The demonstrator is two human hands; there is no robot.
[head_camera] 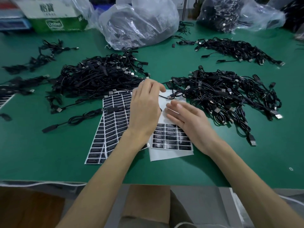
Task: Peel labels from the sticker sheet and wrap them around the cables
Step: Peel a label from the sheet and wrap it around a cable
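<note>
Now, from the head view: the left hand arches over the sheet, fingers bent down beside a cable that lies across its bare backing; I cannot tell whether it pinches the cable. The right hand lies flat on the sheet, close by. Best to keep the sheet pinned, lift one label by a corner, and wrap it square

Two hands showed: one left hand and one right hand. There were four sticker sheets, three in front and one at the left edge. The cables, too many to count, formed three large heaps and two smaller ones. Three plastic bags and one box stood behind.
</note>
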